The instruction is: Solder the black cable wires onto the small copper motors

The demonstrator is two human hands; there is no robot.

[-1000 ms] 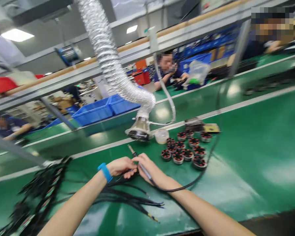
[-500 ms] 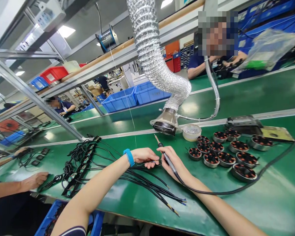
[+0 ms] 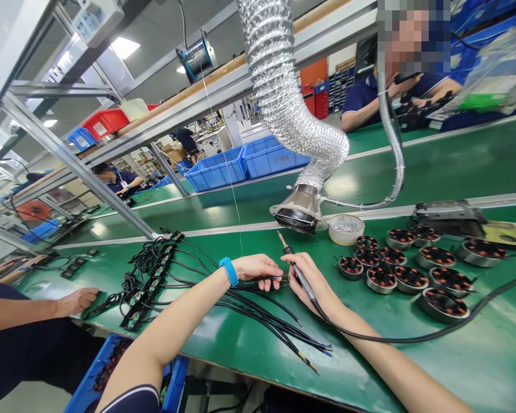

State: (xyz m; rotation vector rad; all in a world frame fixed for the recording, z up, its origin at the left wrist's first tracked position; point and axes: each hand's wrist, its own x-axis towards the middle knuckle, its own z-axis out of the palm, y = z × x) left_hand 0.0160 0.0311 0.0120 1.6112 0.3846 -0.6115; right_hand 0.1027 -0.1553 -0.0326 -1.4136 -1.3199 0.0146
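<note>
A grey soldering iron [image 3: 301, 281] is held pen-like in my right hand [image 3: 316, 285], its tip pointing up and away toward the fume hood. My left hand [image 3: 258, 271], with a blue wristband [image 3: 229, 272], pinches the thin wire end of a black cable [image 3: 250, 281]. The fingertips of both hands are close together, a small gap apart. Below them, a bundle of black cables [image 3: 275, 326] with bare coloured wire ends fans across the green bench. These cables run from a row of black-framed parts [image 3: 148, 282] on the left.
A fume hood [image 3: 298, 209] on a silver duct hangs just beyond my hands. Several round motor stators [image 3: 408, 279] stand at right, beside a clear tape roll [image 3: 346, 229]. Solder wire hangs from a spool [image 3: 198, 56]. A co-worker's hand [image 3: 78, 300] rests at left. A blue bin [image 3: 178, 381] sits below the bench edge.
The view has swung slightly left, so the bench and hood appear further right. Both hands keep nearly the same pose, with the iron and the cable still held.
</note>
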